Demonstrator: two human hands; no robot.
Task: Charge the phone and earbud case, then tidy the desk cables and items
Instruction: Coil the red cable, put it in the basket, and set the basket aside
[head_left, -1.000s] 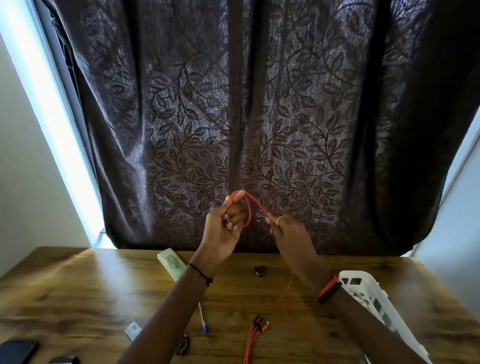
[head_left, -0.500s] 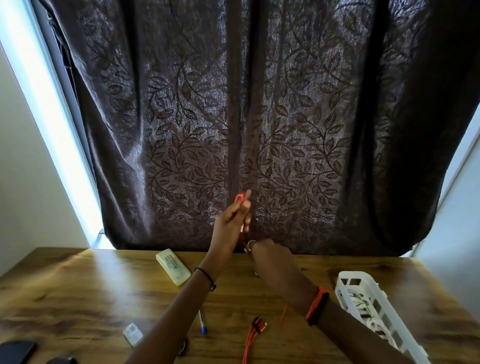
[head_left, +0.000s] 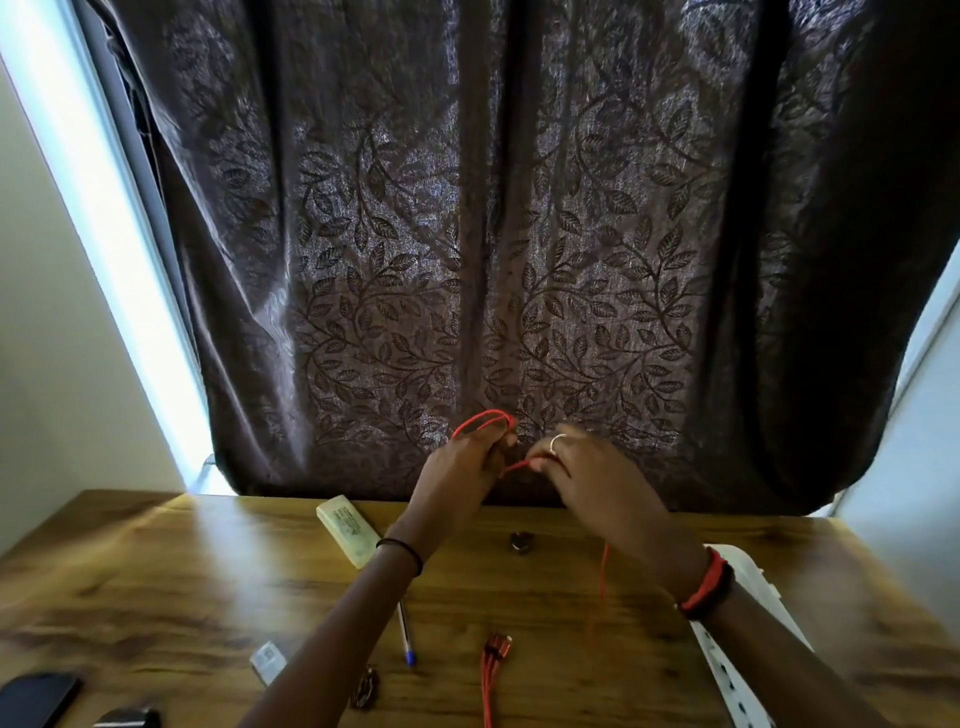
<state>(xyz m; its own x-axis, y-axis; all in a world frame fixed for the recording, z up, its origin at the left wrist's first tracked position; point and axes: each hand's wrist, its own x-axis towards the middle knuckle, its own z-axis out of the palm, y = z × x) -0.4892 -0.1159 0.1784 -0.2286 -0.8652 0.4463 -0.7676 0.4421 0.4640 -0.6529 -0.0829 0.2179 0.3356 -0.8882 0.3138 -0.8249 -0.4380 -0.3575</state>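
Observation:
Both my hands are raised in front of the curtain, above the wooden desk (head_left: 156, 587). My left hand (head_left: 462, 467) grips a looped red cable (head_left: 480, 421) that arches over its fingers. My right hand (head_left: 587, 467) pinches the same cable beside it, and the loose strand hangs down to the desk, where the cable's red plug ends (head_left: 497, 649) lie. A dark phone (head_left: 36, 699) rests at the desk's near left corner. A small dark case (head_left: 521, 542) sits near the back edge.
A pale green rectangular box (head_left: 347, 530) lies at the back of the desk, a blue-tipped pen (head_left: 405, 634) under my left forearm, a small white adapter (head_left: 267, 670) at the left. A white basket (head_left: 743, 670) stands at the right. A dark leaf-patterned curtain (head_left: 519, 234) hangs behind.
My right hand has come up and to the right from under my left hand, drawing the red cable out beside it. The loop over my left fingers has grown wider.

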